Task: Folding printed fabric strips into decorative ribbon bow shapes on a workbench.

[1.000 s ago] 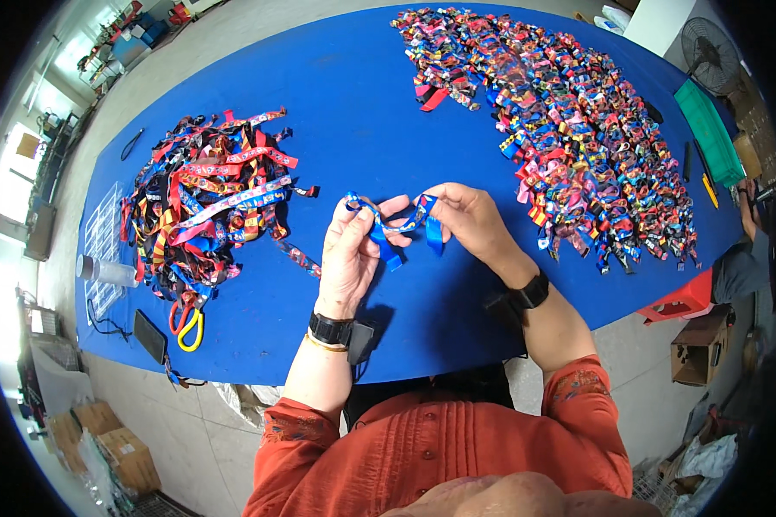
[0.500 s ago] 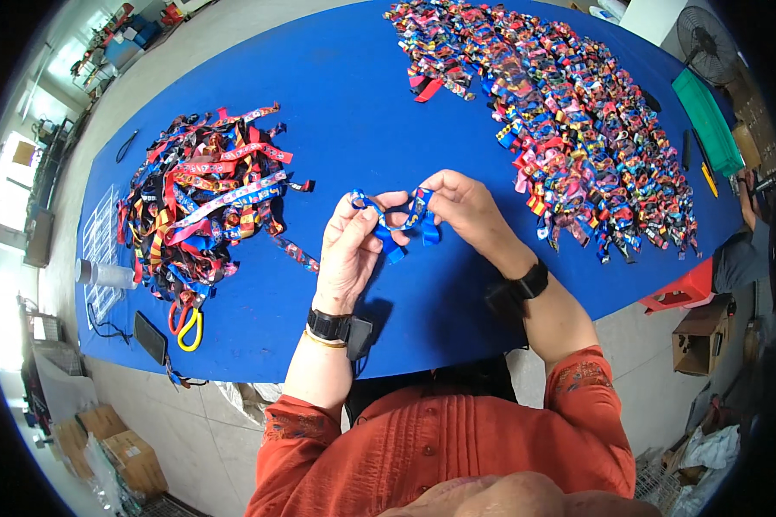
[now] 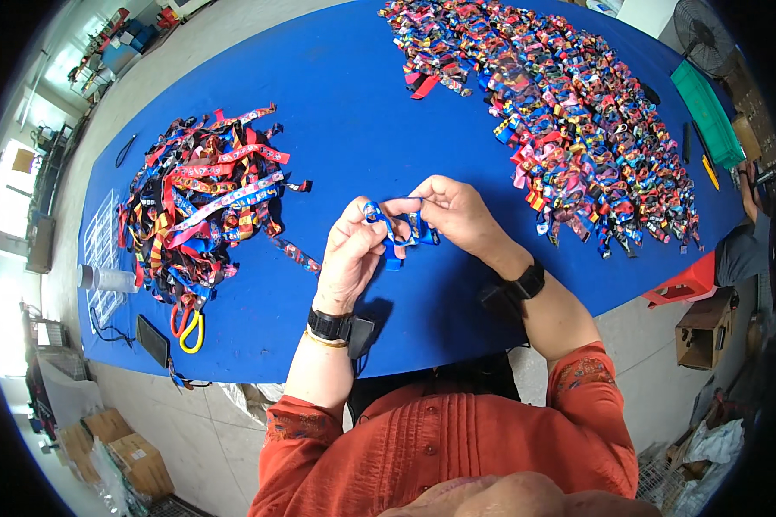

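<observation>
A blue printed ribbon strap [image 3: 395, 252] is stretched between my two hands above the middle of the table. My left hand [image 3: 350, 250] pinches one part of it, with a loop standing up at the thumb and fingertips. Close by on the right, my right hand [image 3: 459, 214] grips the other part between thumb and forefinger. The ribbon's lower folds hang below the fingers. To the left lies a tangled heap of colourful printed ribbon straps [image 3: 207, 185], one strap trailing toward my left wrist.
Rows of small looped straps [image 3: 578, 129] cover the right side of the blue table [image 3: 336, 86]. Red-and-yellow-handled scissors [image 3: 193, 332], a black phone [image 3: 152, 340], a clear bottle [image 3: 108, 277] and a white wire rack [image 3: 102, 241] lie left. A green tray [image 3: 707, 116] stands at the far right.
My right hand has moved slightly left and down, closer to my left hand. The ribbon between them has drawn together, and its right-hand loop is now folded lower.
</observation>
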Motion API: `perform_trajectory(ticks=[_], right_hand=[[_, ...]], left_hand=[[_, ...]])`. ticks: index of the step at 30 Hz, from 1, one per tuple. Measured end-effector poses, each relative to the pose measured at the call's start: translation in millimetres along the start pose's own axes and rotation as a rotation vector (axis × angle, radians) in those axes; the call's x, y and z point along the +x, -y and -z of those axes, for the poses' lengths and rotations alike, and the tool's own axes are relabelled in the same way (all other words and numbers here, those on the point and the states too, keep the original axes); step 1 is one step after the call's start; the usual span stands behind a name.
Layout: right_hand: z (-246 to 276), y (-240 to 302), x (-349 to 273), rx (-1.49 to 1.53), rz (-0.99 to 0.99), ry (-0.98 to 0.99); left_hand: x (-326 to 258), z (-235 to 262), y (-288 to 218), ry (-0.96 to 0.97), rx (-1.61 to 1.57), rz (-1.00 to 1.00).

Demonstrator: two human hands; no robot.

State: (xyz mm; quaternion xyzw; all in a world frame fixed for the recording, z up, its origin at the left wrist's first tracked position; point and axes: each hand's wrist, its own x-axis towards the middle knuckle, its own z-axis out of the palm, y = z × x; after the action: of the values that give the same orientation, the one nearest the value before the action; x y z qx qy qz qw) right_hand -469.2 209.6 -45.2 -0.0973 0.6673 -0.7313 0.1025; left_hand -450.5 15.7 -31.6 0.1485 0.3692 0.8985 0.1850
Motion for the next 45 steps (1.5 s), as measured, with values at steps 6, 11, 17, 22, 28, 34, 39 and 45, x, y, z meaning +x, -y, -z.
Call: perform_trajectory(ticks=[6,11,17,22,28,34,39,45], right_hand=[[0.6,-2.9,1.4,0.015,0.001,0.010],[10.7,9.3,-1.3,-0.055,-0.038,0.049],[-1.4,26.9,-4.0,-0.101,-0.036,0.041],[-1.2,28.0,-6.2,-0.021,-0.034,-0.022],[3.7,15.6,-3.4,-0.099,0.033,-0.113],[4.2,9.6,-1.3,0.057,0.047,-0.100],[4.0,9.6,-0.6,-0.009,0.071,-0.113],[2.6,11.9,-1.0,0.087,0.091,-0.110]], left_hand=[[1.3,-0.4,2.3,-0.067,0.054,0.017],[2.4,-4.7,1.1,-0.131,0.074,0.018],[-0.5,8.5,8.2,-0.112,0.149,0.015],[-0.2,2.3,8.8,-0.082,0.212,0.019],[2.0,-11.8,6.4,-0.099,0.207,-0.039],[3.0,-1.5,8.9,-0.184,0.224,-0.080],[4.7,6.5,8.7,-0.204,0.127,-0.056],[6.2,11.1,11.7,-0.271,0.150,-0.009]])
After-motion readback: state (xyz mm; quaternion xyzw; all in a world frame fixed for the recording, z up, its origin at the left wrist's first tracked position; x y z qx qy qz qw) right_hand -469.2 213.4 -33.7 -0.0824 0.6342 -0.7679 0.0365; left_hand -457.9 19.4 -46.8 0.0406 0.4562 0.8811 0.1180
